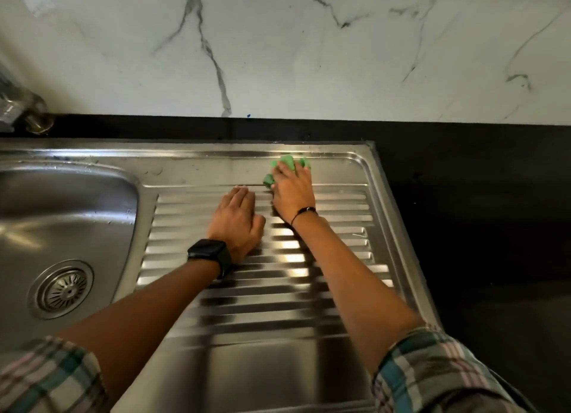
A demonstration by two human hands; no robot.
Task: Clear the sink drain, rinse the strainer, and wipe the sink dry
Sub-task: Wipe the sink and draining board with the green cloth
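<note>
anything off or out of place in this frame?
Nothing stands out. Strainer sits seated in the drain, right hand presses the green cloth on the drainboard, left hand rests flat. Only water droplets along the basin rim.

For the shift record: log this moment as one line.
phase: wiping | right hand: presses crumpled green cloth on ridged steel drainboard | left hand: flat on drainboard | round metal strainer: seated in drain

No readable text, labels, brands or numbers anywhere in view.
</note>
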